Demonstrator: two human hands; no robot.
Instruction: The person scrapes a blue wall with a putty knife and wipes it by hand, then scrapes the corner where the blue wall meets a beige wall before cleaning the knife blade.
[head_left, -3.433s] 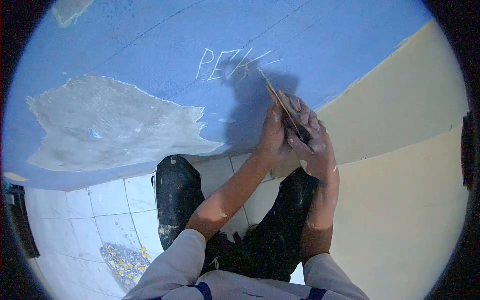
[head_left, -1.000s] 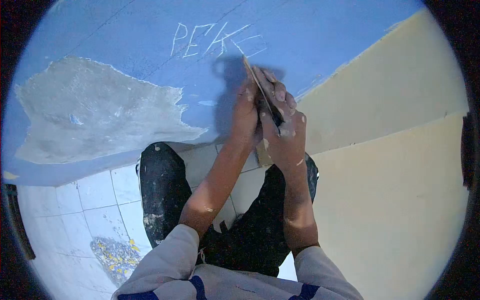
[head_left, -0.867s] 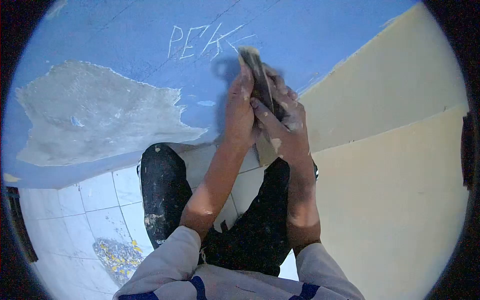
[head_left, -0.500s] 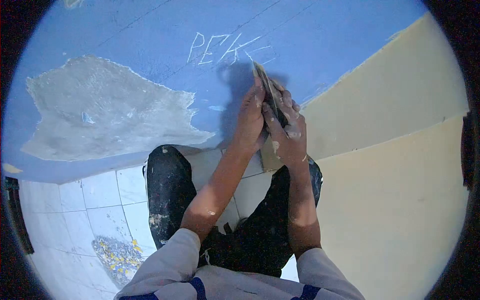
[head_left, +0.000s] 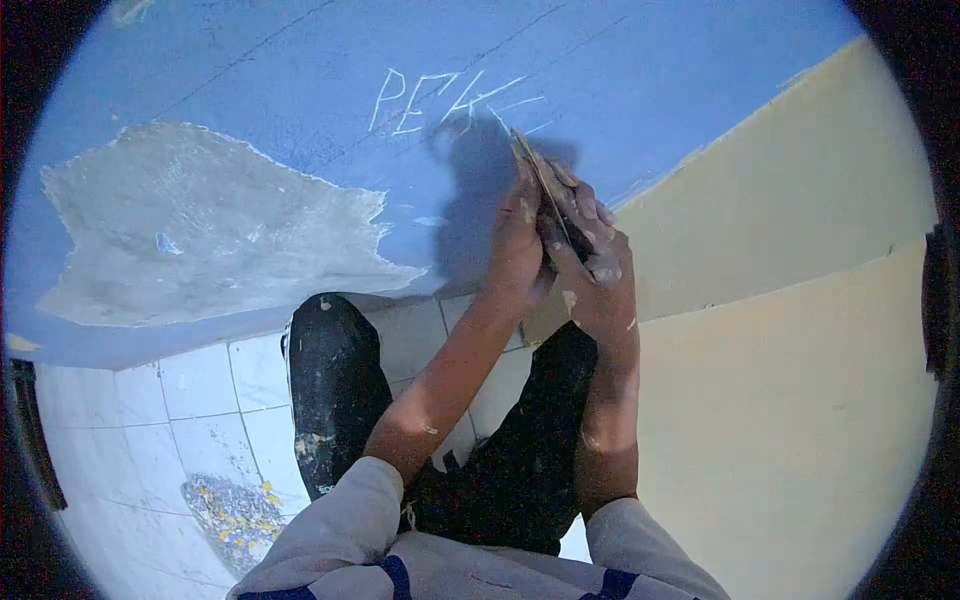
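Far left: exposes a ragged gray patch [head_left: 215,225] in the blue wall [head_left: 330,120]. Below: bears scattered gray-and-yellow fragments [head_left: 238,520] on white floor tiles [head_left: 200,385]. Farther right: shows a bent, paint-spotted black trouser leg [head_left: 335,360]. Upper center: carries scratched white letters [head_left: 465,100], readable as P, E and K, plus further strokes. Center: clasps a thin flat tool [head_left: 538,172] with the left hand [head_left: 517,235], fingers curled in and partly hidden; sets the tip at the lower end of a scratched stroke; cannot confirm wall contact. Just right: grips the tool's other side with the right hand [head_left: 600,262], fingers bent firmly around it. Far right: presents a beige surface [head_left: 780,420] adjoining the blue wall.
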